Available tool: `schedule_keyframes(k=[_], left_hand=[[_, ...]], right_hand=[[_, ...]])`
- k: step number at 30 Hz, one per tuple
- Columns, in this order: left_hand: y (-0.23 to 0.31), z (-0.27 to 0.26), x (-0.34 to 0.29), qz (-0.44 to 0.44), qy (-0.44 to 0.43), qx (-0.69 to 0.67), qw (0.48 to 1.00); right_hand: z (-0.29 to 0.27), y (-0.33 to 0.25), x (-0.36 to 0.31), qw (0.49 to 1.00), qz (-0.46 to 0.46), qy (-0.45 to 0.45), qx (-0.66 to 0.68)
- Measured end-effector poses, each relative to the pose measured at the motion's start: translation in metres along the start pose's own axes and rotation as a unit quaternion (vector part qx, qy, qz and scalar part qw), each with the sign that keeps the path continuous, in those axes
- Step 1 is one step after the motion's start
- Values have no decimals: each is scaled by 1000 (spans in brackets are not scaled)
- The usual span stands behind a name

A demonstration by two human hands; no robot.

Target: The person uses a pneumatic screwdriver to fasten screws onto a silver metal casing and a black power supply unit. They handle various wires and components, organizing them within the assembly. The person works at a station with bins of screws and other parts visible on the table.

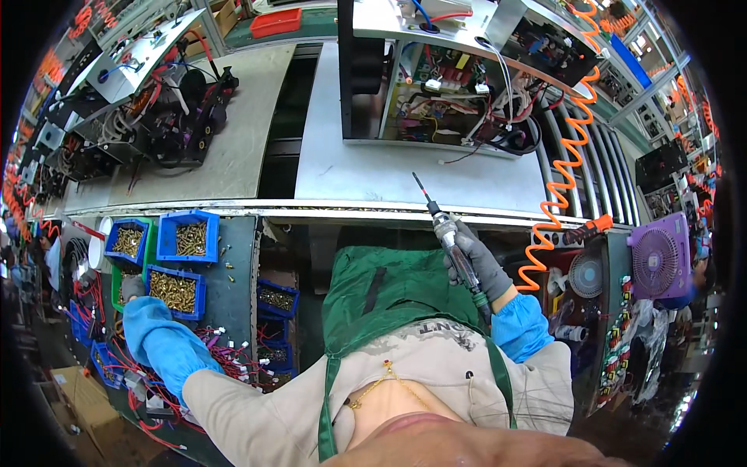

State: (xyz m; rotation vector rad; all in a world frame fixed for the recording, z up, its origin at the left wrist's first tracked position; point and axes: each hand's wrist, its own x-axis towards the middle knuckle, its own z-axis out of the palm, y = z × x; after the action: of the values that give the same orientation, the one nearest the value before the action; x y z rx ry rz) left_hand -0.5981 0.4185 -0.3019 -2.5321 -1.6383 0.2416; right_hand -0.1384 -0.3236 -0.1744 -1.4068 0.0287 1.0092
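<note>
My right hand point(481, 263), in a grey glove, is wrapped round an electric or air screwdriver point(457, 253). Its long bit tilts up and away toward the metal work plate point(350, 179). Over on the left, my gloved left hand point(134, 288) reaches into a green bin point(117, 279), next to a blue bin of brass-coloured screws point(173, 293). Its fingers are hidden, so whether they hold anything does not show. Two more blue bins, one with screws point(191, 240) and one with similar small parts point(128, 240), stand just beyond that hand.
An open machine chassis point(447, 101) with boards and wires stands on the far plate; another opened unit point(156, 117) is at the left. An orange coiled hose point(572, 148) hangs at the right, near a purple fan point(660, 261). Red wire bundles point(226, 354) lie by my left forearm.
</note>
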Motion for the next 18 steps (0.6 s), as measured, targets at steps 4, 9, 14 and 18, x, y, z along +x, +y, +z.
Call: schedule_keyframes(k=[4,9,14,18], left_hand=[[21,-22,-18,14,-2,129,991],[-30,-18,-22,96,111,108,983],[2,-9,-7,84,14,136,987],[2,-16,-13,83,-4,161,983]], right_hand=[[-12,10,1,1000,-6,-4,6],[-9,9,3,1000,10,-21,-5],[-10,14,-2,1000,-2,-7,-17],[-11,16,-1,1000,-6,-26,7]])
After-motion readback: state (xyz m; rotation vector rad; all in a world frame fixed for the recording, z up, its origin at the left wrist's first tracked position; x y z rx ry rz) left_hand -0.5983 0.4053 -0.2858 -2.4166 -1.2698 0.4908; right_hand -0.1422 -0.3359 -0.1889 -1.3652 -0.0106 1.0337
